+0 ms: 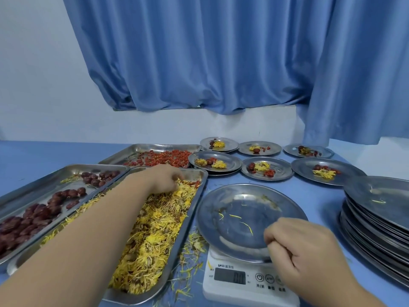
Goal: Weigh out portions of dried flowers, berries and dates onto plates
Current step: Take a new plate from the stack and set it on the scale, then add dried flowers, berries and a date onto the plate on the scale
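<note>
A steel plate rests on a white digital scale and holds only a few stray yellow petals. My left hand reaches into the far end of the tray of yellow dried flowers, fingers curled down into the pile. My right hand hovers over the near right rim of the plate, fingers curled into a loose fist; I see nothing in it. A tray of dark red dates lies at the left. A tray of red berries lies behind.
Several filled plates with flowers, berries and dates sit in two rows at the back right. A tall stack of empty steel plates stands at the right edge. Loose petals litter the blue table between tray and scale. A blue curtain hangs behind.
</note>
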Available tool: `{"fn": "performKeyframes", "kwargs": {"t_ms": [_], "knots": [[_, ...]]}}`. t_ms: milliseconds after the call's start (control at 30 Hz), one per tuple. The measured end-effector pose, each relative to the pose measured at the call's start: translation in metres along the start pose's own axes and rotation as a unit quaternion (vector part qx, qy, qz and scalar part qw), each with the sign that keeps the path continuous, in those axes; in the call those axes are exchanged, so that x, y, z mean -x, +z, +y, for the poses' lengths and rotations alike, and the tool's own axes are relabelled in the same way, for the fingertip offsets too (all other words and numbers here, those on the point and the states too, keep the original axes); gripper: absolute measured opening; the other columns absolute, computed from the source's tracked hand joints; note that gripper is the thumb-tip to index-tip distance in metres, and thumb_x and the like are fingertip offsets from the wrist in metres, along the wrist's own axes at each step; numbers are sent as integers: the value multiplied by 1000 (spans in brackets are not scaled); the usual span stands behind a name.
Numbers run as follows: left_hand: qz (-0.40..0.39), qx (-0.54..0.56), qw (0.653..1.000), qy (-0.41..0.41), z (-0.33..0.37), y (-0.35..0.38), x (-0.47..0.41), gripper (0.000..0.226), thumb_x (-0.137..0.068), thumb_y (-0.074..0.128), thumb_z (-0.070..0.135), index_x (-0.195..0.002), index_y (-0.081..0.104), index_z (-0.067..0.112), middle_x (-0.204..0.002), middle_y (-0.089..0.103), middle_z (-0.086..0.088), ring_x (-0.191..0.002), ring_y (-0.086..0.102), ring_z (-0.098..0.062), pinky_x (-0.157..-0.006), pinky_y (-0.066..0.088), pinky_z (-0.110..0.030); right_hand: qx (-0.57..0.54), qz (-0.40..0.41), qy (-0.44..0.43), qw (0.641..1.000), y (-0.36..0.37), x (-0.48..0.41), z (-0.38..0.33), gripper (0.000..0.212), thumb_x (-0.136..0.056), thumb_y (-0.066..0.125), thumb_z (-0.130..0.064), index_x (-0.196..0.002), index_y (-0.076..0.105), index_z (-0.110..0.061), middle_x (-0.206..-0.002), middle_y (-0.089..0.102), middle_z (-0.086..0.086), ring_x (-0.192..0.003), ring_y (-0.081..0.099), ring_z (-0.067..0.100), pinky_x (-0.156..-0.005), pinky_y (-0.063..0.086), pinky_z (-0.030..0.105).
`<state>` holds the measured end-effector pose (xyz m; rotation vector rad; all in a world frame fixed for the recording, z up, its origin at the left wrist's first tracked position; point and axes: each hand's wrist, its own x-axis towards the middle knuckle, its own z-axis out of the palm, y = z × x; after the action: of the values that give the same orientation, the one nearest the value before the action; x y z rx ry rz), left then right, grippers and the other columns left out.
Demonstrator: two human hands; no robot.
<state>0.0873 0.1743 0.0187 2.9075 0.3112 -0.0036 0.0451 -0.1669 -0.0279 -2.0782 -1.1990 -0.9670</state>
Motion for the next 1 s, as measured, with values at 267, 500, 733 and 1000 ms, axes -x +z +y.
{"fn": "performKeyframes", "kwargs": {"t_ms": [267, 500, 733, 1000], "knots": [[75, 35, 997, 3, -11, -22, 0, 21, -86, 67, 24, -105, 62, 31, -89, 63, 10, -70, 58, -4, -54, 39, -16, -4, -13, 13, 1000, 1, 1, 2, 23, -71, 40, -13, -54, 56, -14, -48, 46, -4, -43, 41, 17, -37, 37, 30], [71, 175, 982, -14, -16, -37, 15, 25, -86, 66, 14, -108, 64, 25, -106, 63, -4, -76, 58, -26, -69, 52, -39, -1, -26, 25, 999, 1, 2, -3, 22, -70, 39, -16, -54, 53, -16, -48, 43, -5, -43, 40, 16, -38, 37, 30], [60, 262, 963, -14, -18, -39, 28, 28, -83, 68, -3, -102, 63, 15, -80, 49, -8, -64, 57, -17, -58, 54, -23, -11, -21, 34, 999, 1, 2, -3, 23, -71, 39, -15, -55, 55, -15, -48, 45, -4, -43, 42, 17, -39, 39, 31], [34, 120, 992, 14, -16, -32, 36, 28, -78, 74, 7, -95, 62, 26, -90, 62, -4, -67, 63, -15, -61, 54, -29, -20, -23, 46, 998, 0, 3, -3, 23, -71, 38, -16, -56, 55, -15, -49, 46, -4, -45, 44, 18, -41, 41, 32]]}}
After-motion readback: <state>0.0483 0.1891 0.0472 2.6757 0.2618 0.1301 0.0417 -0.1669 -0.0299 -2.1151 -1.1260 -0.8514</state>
